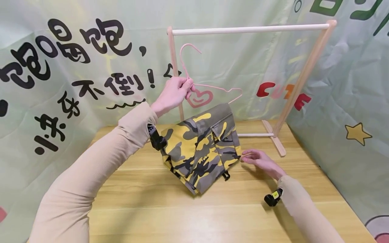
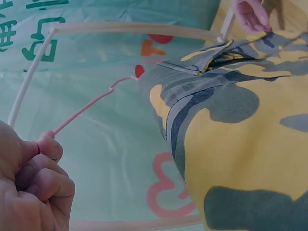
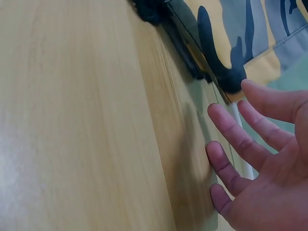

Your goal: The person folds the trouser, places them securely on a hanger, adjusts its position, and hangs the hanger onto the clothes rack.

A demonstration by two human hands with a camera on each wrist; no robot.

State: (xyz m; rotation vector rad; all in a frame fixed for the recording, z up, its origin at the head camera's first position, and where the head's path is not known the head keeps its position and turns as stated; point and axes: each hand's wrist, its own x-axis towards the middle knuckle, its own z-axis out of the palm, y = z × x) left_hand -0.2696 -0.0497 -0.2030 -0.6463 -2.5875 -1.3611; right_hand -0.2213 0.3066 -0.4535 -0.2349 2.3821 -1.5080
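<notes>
In the head view my left hand (image 1: pixel 176 92) grips a pink wire hanger (image 1: pixel 217 86) just below its hook. The thumb and curled fingers close round the wire, as the left wrist view also shows. A folded yellow, grey and black camouflage garment (image 1: pixel 200 148) hangs at a tilt below the hanger's bar, part of which it hides. It has a flapped pocket and a small black buckle (image 1: pixel 226 175) at its lower edge. My right hand (image 1: pixel 259 161) is beside the garment's right corner. Its fingers are spread and loosely bent in the right wrist view, with the thumb tip close to the cloth; contact is unclear.
A small clothes rack with a white top rail (image 1: pixel 249 29) and wooden posts stands behind the hands on the wooden table (image 1: pixel 170 219). Its right foot (image 1: pixel 274 138) lies flat near the table's back right. A printed green cloth (image 1: pixel 146 20) surrounds the table's back and sides.
</notes>
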